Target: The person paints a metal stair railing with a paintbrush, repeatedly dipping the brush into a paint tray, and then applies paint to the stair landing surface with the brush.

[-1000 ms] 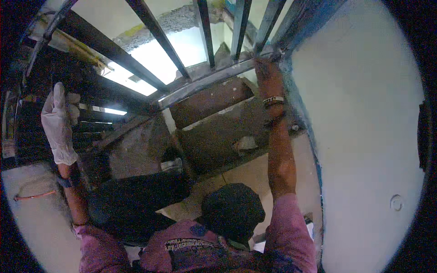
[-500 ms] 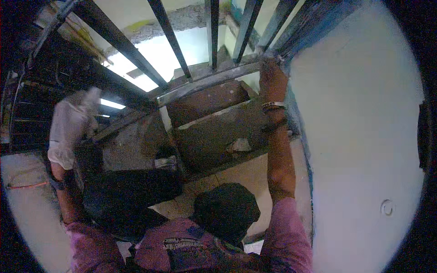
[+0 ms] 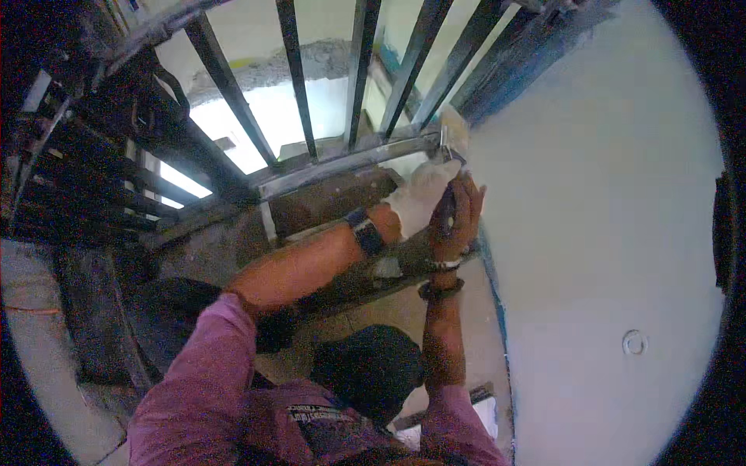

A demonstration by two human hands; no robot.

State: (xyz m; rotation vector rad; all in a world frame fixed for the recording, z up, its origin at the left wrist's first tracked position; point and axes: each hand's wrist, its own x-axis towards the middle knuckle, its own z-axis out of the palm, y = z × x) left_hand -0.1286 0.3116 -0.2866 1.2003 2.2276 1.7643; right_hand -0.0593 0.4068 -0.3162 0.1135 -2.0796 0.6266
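Observation:
My right hand (image 3: 465, 206), bare with a bracelet and a dark band at the wrist, is closed round the dark handle of a flat-headed tool (image 3: 455, 133). The tool's head is pale with a shiny edge; whether it is a scraper or a paintbrush I cannot tell. My left hand (image 3: 423, 194) wears a white glove, and its fingers press against the tool where head meets handle. Just past the tool, the grey bottom rail (image 3: 350, 161) of a dark barred grille (image 3: 357, 85) meets the white wall (image 3: 590, 233).
Dark blue-grey smears (image 3: 536, 58) run along the wall's edge by the grille. A small white ring (image 3: 635, 343) sits on the wall. Brown panels (image 3: 334, 203) lie below the rail, with pale floor tiles (image 3: 342, 330) nearer me. Dark slatted metalwork (image 3: 101, 186) stands at the left.
My gloved left hand has swung from the far left across to the right hand and now touches the tool. My right hand has dropped back from the rail's corner, bringing the tool's head into view.

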